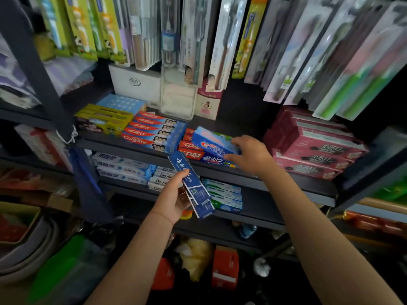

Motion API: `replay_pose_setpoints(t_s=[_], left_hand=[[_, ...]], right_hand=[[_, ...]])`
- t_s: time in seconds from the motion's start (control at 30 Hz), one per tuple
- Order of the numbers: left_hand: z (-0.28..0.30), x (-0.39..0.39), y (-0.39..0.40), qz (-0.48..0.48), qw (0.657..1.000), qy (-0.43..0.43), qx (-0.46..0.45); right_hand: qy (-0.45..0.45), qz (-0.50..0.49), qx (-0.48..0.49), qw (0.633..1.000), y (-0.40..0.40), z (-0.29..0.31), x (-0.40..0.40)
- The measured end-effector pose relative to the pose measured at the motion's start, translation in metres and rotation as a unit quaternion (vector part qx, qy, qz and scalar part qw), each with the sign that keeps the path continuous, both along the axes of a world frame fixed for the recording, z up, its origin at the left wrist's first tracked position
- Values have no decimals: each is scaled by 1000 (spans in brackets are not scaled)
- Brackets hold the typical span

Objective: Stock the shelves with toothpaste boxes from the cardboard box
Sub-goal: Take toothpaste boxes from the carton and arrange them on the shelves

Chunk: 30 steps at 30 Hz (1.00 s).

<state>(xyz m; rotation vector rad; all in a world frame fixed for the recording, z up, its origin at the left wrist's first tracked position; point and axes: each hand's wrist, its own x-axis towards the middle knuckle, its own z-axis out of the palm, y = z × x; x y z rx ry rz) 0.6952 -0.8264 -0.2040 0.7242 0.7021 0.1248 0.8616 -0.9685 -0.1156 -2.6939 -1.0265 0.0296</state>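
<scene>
My left hand (176,198) grips a dark blue toothpaste box (191,186) and holds it tilted in front of the shelves. My right hand (248,154) holds the end of a light blue toothpaste box (212,143), which lies tilted on top of a stack of red toothpaste boxes (190,148) on the dark upper shelf (242,176). Left of that stack lie red-and-blue Colgate boxes (152,133). The cardboard box is not in view.
Maroon boxes (317,146) are stacked at the right of the same shelf, yellow boxes (103,119) at its left. Toothbrush packs (231,40) hang above. The lower shelf (264,205) holds white and teal toothpaste boxes (224,194). Bags and cartons crowd the floor below.
</scene>
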Motion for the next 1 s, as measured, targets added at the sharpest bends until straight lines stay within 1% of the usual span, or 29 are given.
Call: replay_pose_setpoints(t_s=[0.07,0.1,0.23,0.33,0.4,0.5,0.63,0.7,0.8,0.87,0.93,1.0], left_hand=[[2,5,0,6,1000,-9,-2],[3,8,-1,9,1000,-12,-2],[2,13,-7,5,1000,-10,6],[1,13,-8,-2,1000,1,15],[0,13,-8,-2,1000,9,15],[0,14,-7,4,1000,14,12],[0,14,-8,15,1000,4,10],[-1,14,-8,18,1000,4,10],[-1,15,-8,20,1000,4,8],[-2,16,-7,21,1000,1,8],[-2,17,-7,22,1000,-1,6],[-3,19,-6,20,1000,-2,5]], right_hand=[[-81,8,-74,994,4,2,3],[-109,14,-92,990,6,3,5],[-171,23,-141,975,9,-1,11],[-195,31,-145,970,12,-8,15],[-169,37,-133,976,15,-10,17],[-107,46,-125,985,19,-11,23],[-42,62,-112,991,21,-10,31],[-26,64,-90,994,22,-8,35],[25,53,-34,998,23,-7,42],[56,52,-33,997,24,-8,46],[66,59,-49,995,26,-7,52],[47,67,-57,995,30,-3,59]])
